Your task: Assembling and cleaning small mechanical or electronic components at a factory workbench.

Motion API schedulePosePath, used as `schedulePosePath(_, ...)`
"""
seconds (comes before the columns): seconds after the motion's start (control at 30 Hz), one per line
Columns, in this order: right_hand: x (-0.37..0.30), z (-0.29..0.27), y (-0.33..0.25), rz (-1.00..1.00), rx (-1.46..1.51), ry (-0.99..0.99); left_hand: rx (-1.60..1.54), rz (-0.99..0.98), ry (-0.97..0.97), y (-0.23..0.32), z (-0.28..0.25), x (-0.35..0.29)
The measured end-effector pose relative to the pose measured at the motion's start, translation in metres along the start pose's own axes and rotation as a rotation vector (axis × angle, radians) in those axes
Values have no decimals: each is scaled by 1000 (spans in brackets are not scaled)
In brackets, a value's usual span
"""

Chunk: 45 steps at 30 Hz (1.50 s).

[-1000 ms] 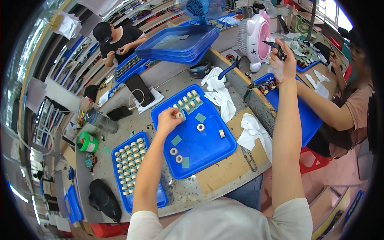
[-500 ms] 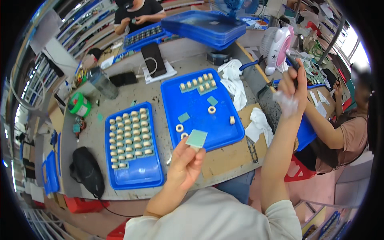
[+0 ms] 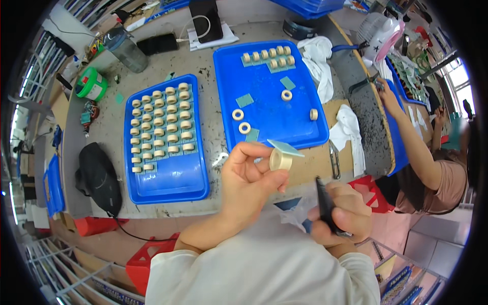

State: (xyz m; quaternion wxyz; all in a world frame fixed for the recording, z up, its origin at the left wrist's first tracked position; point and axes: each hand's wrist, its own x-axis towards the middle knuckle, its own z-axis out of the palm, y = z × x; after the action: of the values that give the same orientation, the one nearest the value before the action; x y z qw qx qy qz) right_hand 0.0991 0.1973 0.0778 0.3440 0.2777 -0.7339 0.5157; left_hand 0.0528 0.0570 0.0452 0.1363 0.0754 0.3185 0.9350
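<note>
My left hand (image 3: 249,175) pinches a cream-coloured ring (image 3: 280,161) with a small green square plate (image 3: 286,148) set against its top, tilted. To the right, close to my body, my right hand (image 3: 349,209) is wrapped round a slim black tool (image 3: 324,207) whose narrow end points up; its exact kind cannot be made out. A gap separates the tool from the ring. Beyond my left hand lies a blue tray (image 3: 267,76) with several rings on green plates, loose rings (image 3: 286,95) and loose plates (image 3: 244,100).
Rows of ring-and-plate pieces fill most of a second blue tray (image 3: 170,179) at left. Around it are a black pouch (image 3: 101,175), a green tub (image 3: 92,85) and a bottle (image 3: 125,51). White gloves (image 3: 348,132) lie at right, near a co-worker's arm (image 3: 414,137).
My right hand has come down from its raised place at the right, bringing the black tool near my left hand. My left hand has turned, showing the ring under the plate. The view has tipped downward.
</note>
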Motion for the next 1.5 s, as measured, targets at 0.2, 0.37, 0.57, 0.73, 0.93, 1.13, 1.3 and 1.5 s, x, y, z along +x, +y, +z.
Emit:
schedulePosePath(0.2, 9, 15, -7, 120, -143, -56, 89, 80, -16, 1, 1, -3)
schedulePosePath(0.37, 7, 18, -14, 234, -172, -62, 143, 112, -98, 2, -5, -7)
schedulePosePath(0.57, 3, 17, -17, 271, -132, -46, 123, 134, -118, 1, -6, -11)
schedulePosePath(0.73, 1, 18, -19, 287, -129, 11, 79, 128, -129, 3, -4, -14)
schedulePosePath(0.93, 0, 18, -15, 203, -110, 80, 50, 65, -81, 6, 0, -16)
schedulePosePath(1.13, 2, 16, -11, 116, -116, 70, -26, -34, -68, 5, 7, -16)
schedulePosePath(1.3, -1, 18, -8, 78, -98, 99, -26, -157, -130, 6, 4, -16)
schedulePosePath(1.5, -1, 15, -7, 69, -101, 99, -84, -201, -165, 5, 2, -13)
